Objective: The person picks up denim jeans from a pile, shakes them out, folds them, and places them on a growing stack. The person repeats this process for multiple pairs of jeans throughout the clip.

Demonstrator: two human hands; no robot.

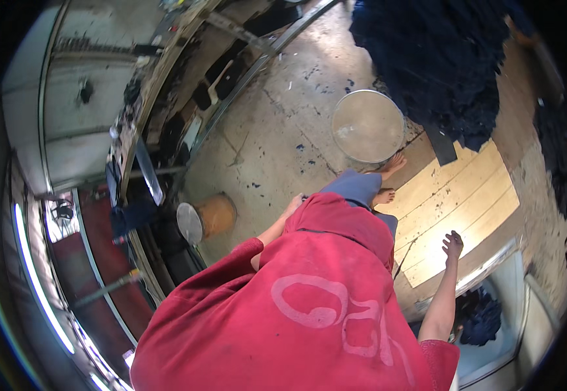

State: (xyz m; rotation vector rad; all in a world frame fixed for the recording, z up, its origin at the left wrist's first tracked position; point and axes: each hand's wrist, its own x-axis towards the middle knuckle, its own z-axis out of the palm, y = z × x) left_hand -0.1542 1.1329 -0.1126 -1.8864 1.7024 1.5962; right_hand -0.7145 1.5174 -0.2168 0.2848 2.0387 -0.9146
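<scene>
I look straight down my red shirt at my bare feet on a stained concrete floor. My left hand [294, 204] rests against my thigh beside the shirt, its fingers loosely curled, holding nothing. My right hand [453, 246] hangs out to the right above a pale wooden board platform [466, 195], dark-stained fingers apart and empty. A round metal drum lid [367, 126] sits just ahead of my feet. A heap of dark blue cloth [440, 58] lies beyond it at the upper right.
A brown drum with a grey lid [206, 218] lies on its side to my left. A long metal machine frame [166, 130] runs along the left. More dark blue cloth [479, 316] sits in a white tub at the lower right.
</scene>
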